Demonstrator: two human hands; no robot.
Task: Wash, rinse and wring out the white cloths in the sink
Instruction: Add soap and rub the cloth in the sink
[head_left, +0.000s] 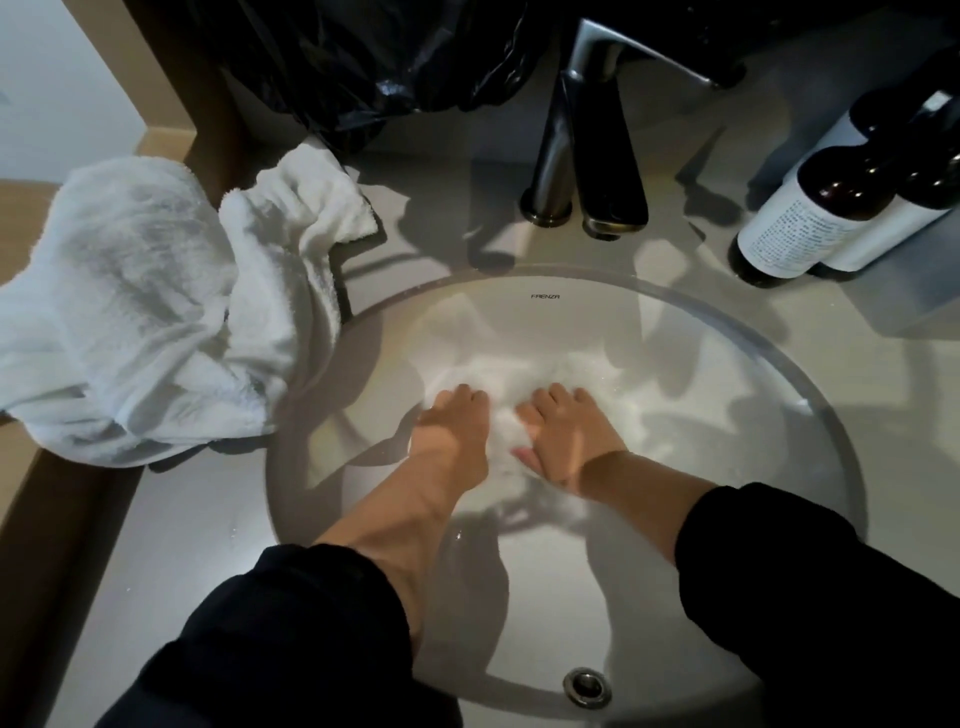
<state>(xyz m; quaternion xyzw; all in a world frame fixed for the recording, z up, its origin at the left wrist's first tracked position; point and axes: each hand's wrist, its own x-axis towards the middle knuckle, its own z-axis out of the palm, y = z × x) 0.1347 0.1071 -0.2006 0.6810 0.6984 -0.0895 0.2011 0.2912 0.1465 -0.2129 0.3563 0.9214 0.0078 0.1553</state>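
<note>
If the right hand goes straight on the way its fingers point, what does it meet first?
The white cloth bunched just ahead of the right hand; beyond it, probably the sink at its far wall, though depth is unclear.

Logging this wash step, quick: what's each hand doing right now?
Left hand: fingers curled, gripping the white cloth in the sink.
Right hand: fingers curled, gripping the same cloth.

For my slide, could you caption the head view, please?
Left hand and right hand grip a cloth in the sink.
</note>
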